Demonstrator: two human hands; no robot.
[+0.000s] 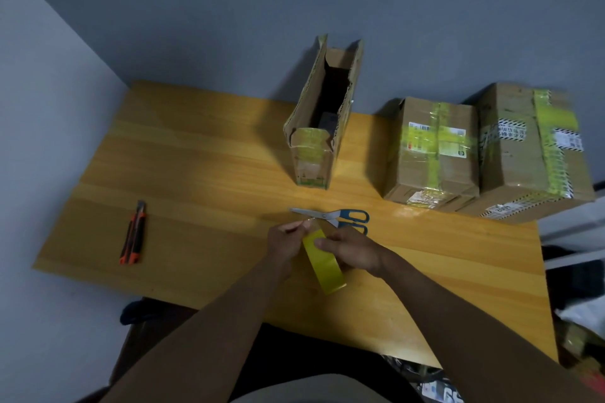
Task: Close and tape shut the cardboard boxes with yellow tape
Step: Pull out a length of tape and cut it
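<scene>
While pinching, hands (pixel 314 244) perhaps gripping tape (pixel 324 267).

A wooden table (pixel 183 154) stands in the corner of grey walls (pixel 229 10). An orange-and-black knife (pixel 133 234) lies near the table's left edge, well apart from blue-handled scissors (pixel 337 216) at the middle (blades shut, tips pointing left). White shelving (pixel 569 232) stands beside the table on the right, with blurred clutter (pixel 579 321) below it.

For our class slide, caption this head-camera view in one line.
Two hands peel a yellow tape roll near blue-handled scissors; one tall cardboard box stands open.
</scene>
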